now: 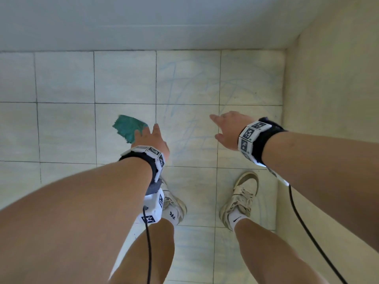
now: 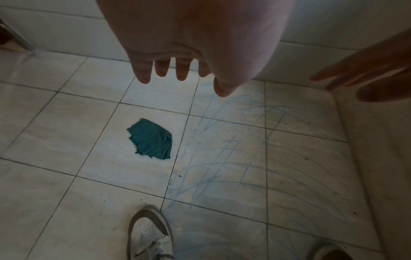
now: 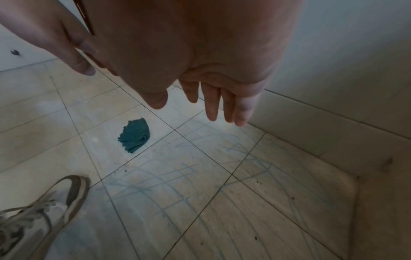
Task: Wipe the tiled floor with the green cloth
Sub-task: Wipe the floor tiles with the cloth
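Green cloth (image 2: 151, 139) on tiled floor (image 2: 66, 140)

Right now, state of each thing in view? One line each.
green cloth: crumpled, lying on the floor, not held.
left hand: open, fingers straight, above the cloth, empty.
right hand: open, fingers spread, empty.
tiled floor: blue scribble marks right of the cloth, unwiped.
left shoe: planted on the floor, laced.
right shoe: planted on the floor, laced.

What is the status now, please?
Left hand and right hand open, empty. Crumpled green cloth on tiled floor, untouched. Nothing blocking.
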### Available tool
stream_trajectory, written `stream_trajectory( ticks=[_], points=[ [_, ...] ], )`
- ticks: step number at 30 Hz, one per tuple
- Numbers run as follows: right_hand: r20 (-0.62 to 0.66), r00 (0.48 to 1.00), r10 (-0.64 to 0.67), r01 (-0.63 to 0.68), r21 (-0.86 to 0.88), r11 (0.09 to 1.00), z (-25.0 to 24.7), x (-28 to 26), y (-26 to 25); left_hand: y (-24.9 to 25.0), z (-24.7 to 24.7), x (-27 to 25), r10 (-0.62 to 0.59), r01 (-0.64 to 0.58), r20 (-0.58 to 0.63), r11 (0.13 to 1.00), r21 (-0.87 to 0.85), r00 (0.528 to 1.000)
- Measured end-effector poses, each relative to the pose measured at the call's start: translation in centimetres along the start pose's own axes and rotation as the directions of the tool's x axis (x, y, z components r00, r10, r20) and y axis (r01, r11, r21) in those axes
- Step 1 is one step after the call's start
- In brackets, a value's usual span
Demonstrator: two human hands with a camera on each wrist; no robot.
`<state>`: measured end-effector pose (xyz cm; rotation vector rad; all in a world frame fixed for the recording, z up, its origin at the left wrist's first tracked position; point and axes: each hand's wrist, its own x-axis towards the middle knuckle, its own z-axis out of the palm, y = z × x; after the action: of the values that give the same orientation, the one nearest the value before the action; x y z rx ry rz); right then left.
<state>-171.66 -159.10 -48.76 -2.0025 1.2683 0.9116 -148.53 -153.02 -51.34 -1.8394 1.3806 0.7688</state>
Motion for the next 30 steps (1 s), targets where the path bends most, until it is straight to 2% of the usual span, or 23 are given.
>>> stream_trajectory(
  ticks=[2,6,10,14,17,19,22,24,25,27,28,29,30],
  points=[
    [-0.01,1.0,-0.002,0.002,-0.004,1.0,1.1,2.6,0.5,0.0,1.0,2.7,-0.03,0.03,-0.004,0.999,0.011,1.0],
    [-0.022,0.999,-0.035,0.034,-0.026,0.999,4.1,9.6,1.2,-0.4,3.7,9.8,-0.09,0.089,0.003,0.986,0.143,0.996],
    [-0.086,0.992,-0.096,0.091,-0.066,0.994,6.9,18.2,1.7,-0.9,6.9,17.7,-0.243,0.235,0.019,0.952,0.197,0.97],
    [-0.198,0.966,-0.168,0.147,-0.118,0.982,7.9,26.4,2.3,-1.8,11.2,25.0,-0.375,0.373,-0.041,0.927,-0.042,0.926],
    [-0.289,0.936,-0.201,0.17,-0.13,0.977,7.8,30.2,2.9,-0.8,14.2,28.0,-0.426,0.363,-0.119,0.862,-0.354,0.897],
    [-0.342,0.922,-0.181,0.157,-0.099,0.983,7.6,30.4,4.0,0.9,15.1,28.2,-0.393,0.281,-0.193,0.856,-0.434,0.899],
    [-0.325,0.938,-0.118,0.112,-0.037,0.993,8.3,27.9,5.6,5.8,14.8,26.0,-0.101,0.002,-0.25,0.929,-0.371,0.963],
    [-0.327,0.943,-0.067,0.063,-0.024,0.998,9.1,26.5,6.9,10.8,13.7,25.0,0.099,-0.195,-0.271,0.915,-0.353,0.957],
    [-0.331,0.943,-0.027,0.03,0.006,1.0,9.6,26.2,7.6,13.3,13.0,24.6,0.211,-0.31,-0.288,0.879,-0.361,0.934],
    [-0.356,0.933,0.06,-0.039,0.064,0.997,10.2,26.3,9.1,17.7,11.5,24.1,0.418,-0.541,-0.368,0.762,-0.355,0.831],
    [-0.367,0.926,0.091,-0.065,0.083,0.994,10.4,26.5,9.9,19.2,10.8,23.9,0.475,-0.62,-0.418,0.704,-0.347,0.774],
    [-0.376,0.92,0.112,-0.084,0.092,0.992,10.3,26.7,10.5,20.1,9.8,24.0,0.481,-0.659,-0.474,0.667,-0.349,0.738],
    [-0.383,0.916,0.121,-0.094,0.09,0.992,10.2,26.7,11.0,20.5,8.7,24.1,0.442,-0.658,-0.52,0.66,-0.363,0.73]
  ],
)
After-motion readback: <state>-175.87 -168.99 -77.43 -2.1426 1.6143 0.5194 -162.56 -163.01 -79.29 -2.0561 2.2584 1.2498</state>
